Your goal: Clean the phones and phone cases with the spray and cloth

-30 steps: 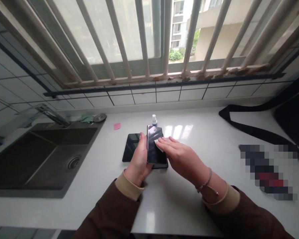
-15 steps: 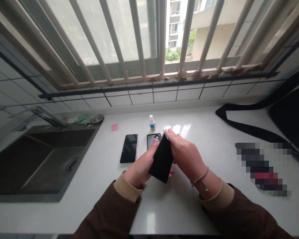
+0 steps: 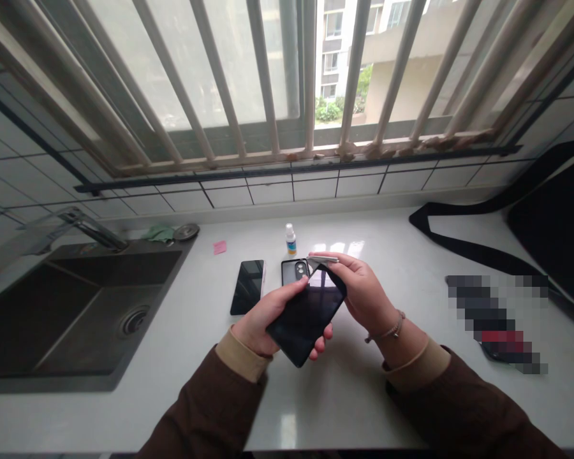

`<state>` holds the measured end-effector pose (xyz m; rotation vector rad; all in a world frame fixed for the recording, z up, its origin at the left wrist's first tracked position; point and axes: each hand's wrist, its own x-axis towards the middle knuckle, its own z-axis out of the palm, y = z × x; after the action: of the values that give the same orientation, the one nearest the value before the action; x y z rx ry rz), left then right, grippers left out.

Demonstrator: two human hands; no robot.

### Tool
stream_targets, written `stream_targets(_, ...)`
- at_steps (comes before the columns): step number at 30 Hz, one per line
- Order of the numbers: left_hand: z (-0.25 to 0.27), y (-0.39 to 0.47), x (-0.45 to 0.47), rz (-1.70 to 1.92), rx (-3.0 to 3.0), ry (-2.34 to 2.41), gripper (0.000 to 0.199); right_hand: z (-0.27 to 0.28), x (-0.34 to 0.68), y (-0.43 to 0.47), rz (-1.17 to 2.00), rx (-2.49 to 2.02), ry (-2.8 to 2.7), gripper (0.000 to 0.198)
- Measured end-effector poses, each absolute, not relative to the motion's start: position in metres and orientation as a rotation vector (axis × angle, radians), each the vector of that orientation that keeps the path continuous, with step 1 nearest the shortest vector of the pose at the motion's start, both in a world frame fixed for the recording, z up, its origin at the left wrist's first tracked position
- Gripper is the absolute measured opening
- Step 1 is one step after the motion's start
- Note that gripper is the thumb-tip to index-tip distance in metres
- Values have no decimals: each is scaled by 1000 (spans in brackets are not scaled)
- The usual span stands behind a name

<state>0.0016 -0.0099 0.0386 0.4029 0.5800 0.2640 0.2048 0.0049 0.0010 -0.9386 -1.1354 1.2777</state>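
Observation:
My left hand [image 3: 263,319] is closed round a black phone [image 3: 306,322], thumb along its edge and fingertips showing past the far side. The phone is tilted, and its glossy screen reflects the window bars. At its top end my right hand [image 3: 366,290] pinches a folded pale cloth or wipe [image 3: 323,260], which lies against the phone's upper edge. Just behind the phone is an open phone case [image 3: 289,273], partly covered by my left thumb. A second phone [image 3: 247,287] rests screen up to the left. Beyond the case stands a small white-capped bottle [image 3: 291,241].
A pink paper slip [image 3: 219,247] lies on the white counter [image 3: 191,357]. At the left is a dark sink [image 3: 90,319] with a faucet [image 3: 95,229]. On the right are a black strap [image 3: 478,248] and a blurred-out dark item [image 3: 492,319]. Window bars rise behind.
The phone has turned from nearly edge-on to show its screen face up. My right hand has shifted to its upper end, where the pale cloth now shows plainly.

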Motion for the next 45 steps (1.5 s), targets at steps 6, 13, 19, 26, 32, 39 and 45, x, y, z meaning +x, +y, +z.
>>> stream_targets(6, 38, -6, 1, 470, 410, 585, 62, 3, 203, 6, 1276, -950, -928, 27)
stream_targets(13, 38, -2, 4, 612, 395, 615, 65, -2, 206, 11, 1197, -1060, -824, 28)
stream_targets(19, 37, -6, 11, 672, 417, 684, 64, -8, 204, 11, 1177, -1093, -924, 38)
stream_targets(26, 32, -10, 21, 830, 472, 771, 65, -2, 198, 2, 1168, -1105, -1167, 49)
stream_targets(32, 23, -2, 23, 1066, 419, 926, 58, -1, 191, -7, 1140, -1042, -1433, 43)
stream_targets(39, 17, 3, 23, 1319, 364, 904, 48, -2, 190, -12, 992, -1043, -1610, 35)
stream_targets(45, 23, 3, 21, 1482, 458, 911, 68, -5, 185, -11, 1259, -968, -1587, 36)
